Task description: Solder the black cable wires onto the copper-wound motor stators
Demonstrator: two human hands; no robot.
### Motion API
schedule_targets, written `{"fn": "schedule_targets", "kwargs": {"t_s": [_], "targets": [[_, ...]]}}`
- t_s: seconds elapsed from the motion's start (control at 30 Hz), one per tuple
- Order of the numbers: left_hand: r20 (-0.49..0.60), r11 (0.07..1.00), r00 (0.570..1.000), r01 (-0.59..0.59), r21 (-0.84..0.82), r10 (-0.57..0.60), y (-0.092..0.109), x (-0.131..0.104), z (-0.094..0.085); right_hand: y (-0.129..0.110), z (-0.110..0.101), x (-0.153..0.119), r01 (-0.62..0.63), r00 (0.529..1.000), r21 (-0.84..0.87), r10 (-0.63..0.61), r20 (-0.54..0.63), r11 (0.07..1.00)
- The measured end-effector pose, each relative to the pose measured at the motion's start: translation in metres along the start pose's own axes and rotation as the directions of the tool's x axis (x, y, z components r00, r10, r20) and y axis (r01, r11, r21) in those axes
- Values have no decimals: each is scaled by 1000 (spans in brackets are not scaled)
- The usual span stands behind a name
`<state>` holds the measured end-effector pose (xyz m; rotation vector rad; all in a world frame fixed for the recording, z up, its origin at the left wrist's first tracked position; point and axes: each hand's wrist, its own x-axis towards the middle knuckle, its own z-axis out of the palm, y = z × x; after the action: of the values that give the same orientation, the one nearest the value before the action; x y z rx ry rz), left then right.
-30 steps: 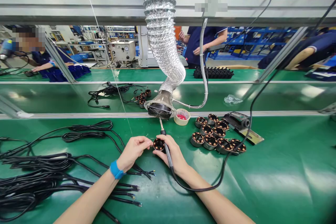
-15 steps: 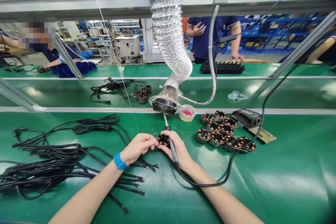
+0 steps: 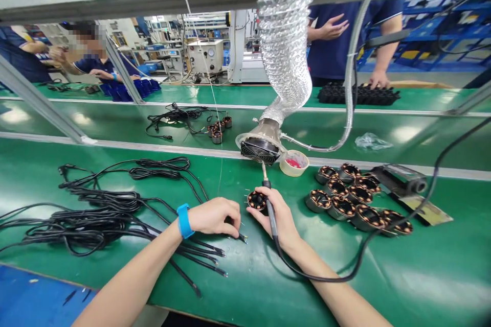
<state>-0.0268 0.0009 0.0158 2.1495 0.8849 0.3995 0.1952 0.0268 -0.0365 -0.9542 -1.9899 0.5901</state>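
Observation:
My right hand point(image 3: 282, 217) grips a soldering iron point(image 3: 271, 209), its tip pointing away from me towards the fume extractor. Between that hand's thumb and fingers is a small ring-shaped motor stator point(image 3: 256, 200) with copper windings and thin pins sticking out. My left hand point(image 3: 218, 216), with a blue wrist strap point(image 3: 184, 220), is closed over the ends of the black cables. One cable end point(image 3: 242, 238) with bare coloured wires shows just past its fingertips. Whether the fingers pinch that cable is hidden. More cable ends point(image 3: 220, 260) lie beside the left wrist.
Bundled black cables point(image 3: 76, 225) cover the left of the green bench. Several stators point(image 3: 341, 207) stand at right, beside a metal holder point(image 3: 402, 179). A fume hood point(image 3: 263, 145) hangs ahead near a tape roll point(image 3: 294, 163). Co-workers are behind the far bench.
My left hand has moved away from the stator, down towards the cable ends. The right hand still holds the iron and stator. The whole view has shifted.

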Motion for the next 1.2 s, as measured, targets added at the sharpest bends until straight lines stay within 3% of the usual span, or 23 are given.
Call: {"fn": "schedule_targets", "kwargs": {"t_s": [0.1,0.17,0.23,0.3,0.47,0.53,0.73,0.9,1.07,1.2], "targets": [[-161,981,979,98,-170,-125,3,-1,-7,-2,-1,-1,-12,1000,9,12,7,1000],[-284,936,924,162,-314,-255,4,-2,-12,-4,-2,-2,-25,1000,17,25,10,1000],[-355,894,879,154,-421,-318,1,-1,-13,-5,-2,-2,-41,999,23,40,5,999],[-389,892,870,116,-438,-304,-1,0,-12,-6,0,-1,-46,999,32,46,-5,998],[-408,908,879,60,-415,-245,2,3,-10,-16,4,7,16,1000,71,-18,21,997],[-412,904,877,55,-424,-247,6,3,-10,-26,4,11,28,999,92,-27,-19,995],[-401,890,876,65,-451,-267,10,0,-13,-60,12,25,19,985,246,24,-171,969],[-402,871,887,2,-491,-228,4,0,-14,-64,26,24,-47,964,270,115,-242,962],[-429,787,841,-6,-617,-330,-4,5,-7,-63,32,15,-78,935,246,156,-319,966],[-463,811,819,4,-585,-338,0,7,-5,-66,27,15,-31,939,169,87,-332,985]]}}
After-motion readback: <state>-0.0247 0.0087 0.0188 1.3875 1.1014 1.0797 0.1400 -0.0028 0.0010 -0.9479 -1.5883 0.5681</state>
